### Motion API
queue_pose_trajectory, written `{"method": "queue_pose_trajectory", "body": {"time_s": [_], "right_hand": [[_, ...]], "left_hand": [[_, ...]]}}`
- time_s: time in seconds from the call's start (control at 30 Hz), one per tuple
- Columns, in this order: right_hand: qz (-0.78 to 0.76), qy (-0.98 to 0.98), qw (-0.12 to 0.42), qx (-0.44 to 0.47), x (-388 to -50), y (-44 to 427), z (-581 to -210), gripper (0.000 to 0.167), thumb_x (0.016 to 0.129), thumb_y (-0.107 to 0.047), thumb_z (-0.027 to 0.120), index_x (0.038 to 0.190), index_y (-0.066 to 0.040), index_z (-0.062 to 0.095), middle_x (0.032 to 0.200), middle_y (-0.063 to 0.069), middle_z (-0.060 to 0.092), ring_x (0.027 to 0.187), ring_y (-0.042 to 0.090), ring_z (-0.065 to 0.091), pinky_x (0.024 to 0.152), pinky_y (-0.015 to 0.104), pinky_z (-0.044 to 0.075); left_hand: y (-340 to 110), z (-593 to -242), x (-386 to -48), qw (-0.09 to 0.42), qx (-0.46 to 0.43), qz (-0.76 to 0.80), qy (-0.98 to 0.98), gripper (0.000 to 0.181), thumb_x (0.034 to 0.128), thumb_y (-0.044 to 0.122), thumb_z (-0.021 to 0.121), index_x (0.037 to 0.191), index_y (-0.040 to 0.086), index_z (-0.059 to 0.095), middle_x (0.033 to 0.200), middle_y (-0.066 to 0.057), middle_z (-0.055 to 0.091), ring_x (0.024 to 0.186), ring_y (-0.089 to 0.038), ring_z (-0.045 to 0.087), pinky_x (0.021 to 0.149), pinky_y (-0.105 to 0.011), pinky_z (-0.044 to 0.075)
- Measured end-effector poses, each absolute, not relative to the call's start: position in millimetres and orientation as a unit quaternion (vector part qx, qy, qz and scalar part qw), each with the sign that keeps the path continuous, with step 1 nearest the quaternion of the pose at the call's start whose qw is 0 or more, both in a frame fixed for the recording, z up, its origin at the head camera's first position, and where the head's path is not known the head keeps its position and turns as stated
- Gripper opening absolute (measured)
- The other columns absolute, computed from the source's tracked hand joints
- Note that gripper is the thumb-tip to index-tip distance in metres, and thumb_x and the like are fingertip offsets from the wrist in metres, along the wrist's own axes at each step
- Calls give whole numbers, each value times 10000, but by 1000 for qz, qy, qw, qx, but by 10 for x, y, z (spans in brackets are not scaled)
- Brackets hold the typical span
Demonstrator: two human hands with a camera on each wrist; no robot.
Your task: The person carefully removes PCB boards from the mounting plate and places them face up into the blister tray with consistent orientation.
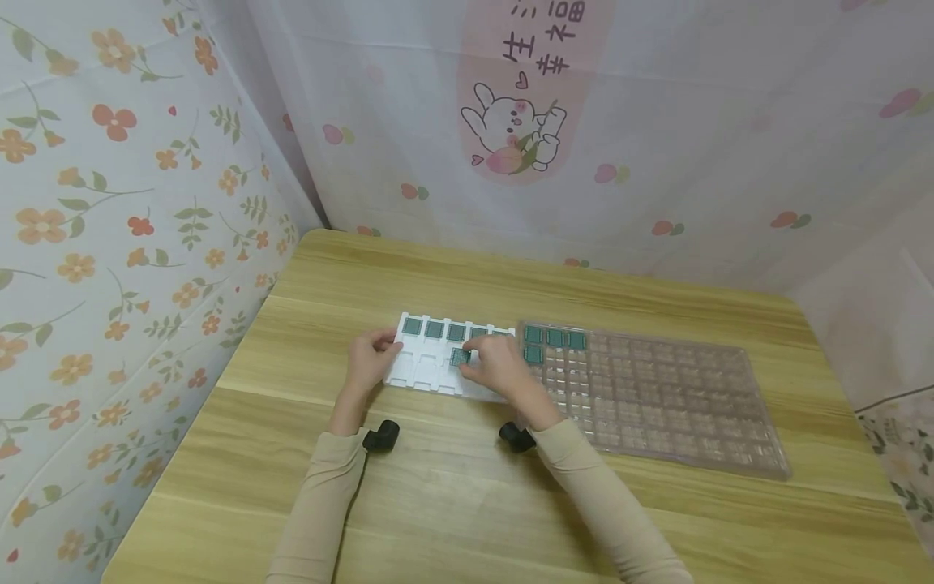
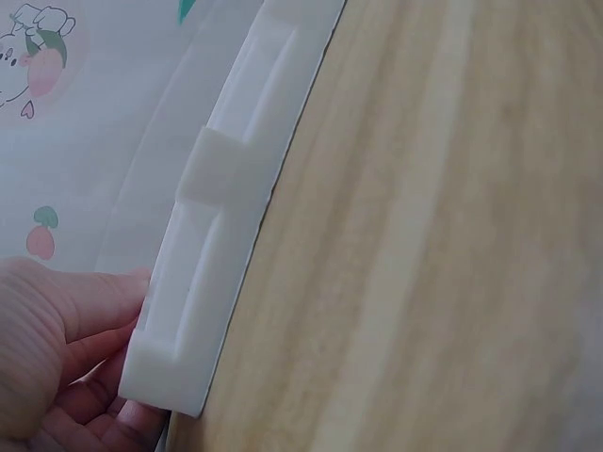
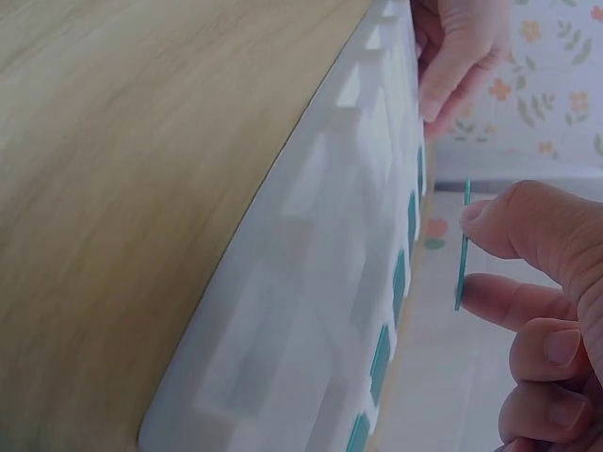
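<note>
A white plastic tray [image 1: 406, 367] with moulded pockets lies on the table, several green square chips [image 1: 434, 329] filling its far row. At its left end my left hand [image 1: 370, 358] holds the edge, thumb against the rim and fingers curled beside it in the left wrist view. My right hand [image 1: 502, 371] is over the tray, pinching one thin green chip [image 3: 464, 247] by its edges between thumb and index finger. In the right wrist view that chip is seen edge-on, apart from the tray, with the other fingers curled. The right hand hides part of the tray's right side.
A larger clear tray [image 1: 679, 397] with many small pockets adjoins the white tray on the right; several green chips [image 1: 555, 338] sit in its far left corner. Both wrists carry black camera mounts [image 1: 382, 436]. The wooden table [image 1: 438, 503] meets patterned curtains behind and left.
</note>
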State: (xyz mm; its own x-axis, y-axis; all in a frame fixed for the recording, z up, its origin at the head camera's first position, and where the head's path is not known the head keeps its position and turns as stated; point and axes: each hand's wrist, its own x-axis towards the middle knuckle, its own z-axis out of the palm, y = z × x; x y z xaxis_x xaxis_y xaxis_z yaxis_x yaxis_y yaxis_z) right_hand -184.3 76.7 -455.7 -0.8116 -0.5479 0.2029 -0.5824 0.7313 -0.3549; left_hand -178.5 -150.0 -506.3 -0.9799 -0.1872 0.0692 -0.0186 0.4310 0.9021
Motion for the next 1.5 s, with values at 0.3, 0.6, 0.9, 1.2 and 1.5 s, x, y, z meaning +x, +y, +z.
{"method": "queue_pose_trajectory", "body": {"time_s": [0.3, 0.6, 0.9, 1.2, 1.5], "right_hand": [[200, -935, 42, 288, -1833, 901, -4553, 237, 750, -155, 745, 940, -17, 719, 437, -110, 308, 402, 29, 240, 963, 589, 349], [240, -930, 41, 276, -1820, 1045, -4571, 219, 749, -106, 736, 927, 20, 711, 438, -118, 190, 411, 14, 146, 393, 151, 168], [244, -933, 33, 264, -1818, 1185, -4555, 249, 756, -114, 749, 951, 33, 704, 456, -94, 249, 425, 39, 192, 415, 170, 193], [250, -935, 26, 249, -1819, 1315, -4529, 258, 768, -123, 749, 968, 32, 701, 465, -67, 373, 421, 40, 273, 425, 189, 272], [250, -936, 33, 247, -1815, 1424, -4556, 252, 758, -102, 746, 955, 46, 697, 458, -81, 302, 410, 36, 223, 423, 186, 231]], "left_hand": [[-1498, -5046, -1776, 77, 66, -530, -842, 249, 817, -11, 661, 1047, -106, 651, 936, -253, 650, 813, -319, 605, 683, -276, 461], [-1493, -5045, -1766, 70, 71, -530, -842, 250, 825, -7, 656, 1058, -98, 649, 952, -245, 650, 830, -308, 604, 700, -286, 458], [-1493, -5046, -1767, 69, 70, -532, -841, 251, 820, -8, 660, 1054, -99, 650, 938, -246, 650, 824, -312, 602, 696, -287, 461], [-1496, -5048, -1779, 68, 72, -531, -842, 269, 823, -3, 658, 1074, -97, 643, 945, -243, 647, 830, -311, 596, 701, -304, 475], [-1502, -5050, -1782, 69, 68, -535, -839, 270, 819, -7, 660, 1072, -99, 644, 938, -247, 651, 826, -314, 606, 696, -293, 475]]}}
